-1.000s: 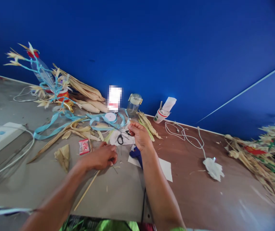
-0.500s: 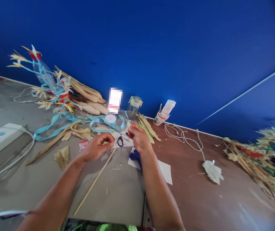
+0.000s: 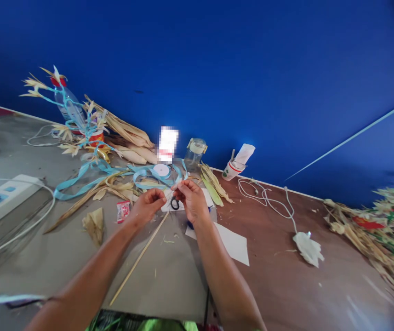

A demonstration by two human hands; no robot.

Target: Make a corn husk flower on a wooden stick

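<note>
The right hand (image 3: 193, 198) pinches a small pale piece (image 3: 175, 185) above the middle of the worktop (image 3: 169, 280). The left hand (image 3: 147, 205) is just beside it, thumb and fingers curled together; whether they grip anything, I cannot tell. Beneath the hands, partly hidden, scissors (image 3: 175, 203) lie on white paper (image 3: 168, 206). A stick (image 3: 139, 259) slants from the worktop's near edge toward them. Blue ribbon (image 3: 74, 187) and husks (image 3: 95, 195) spread toward the far left corner.
</note>
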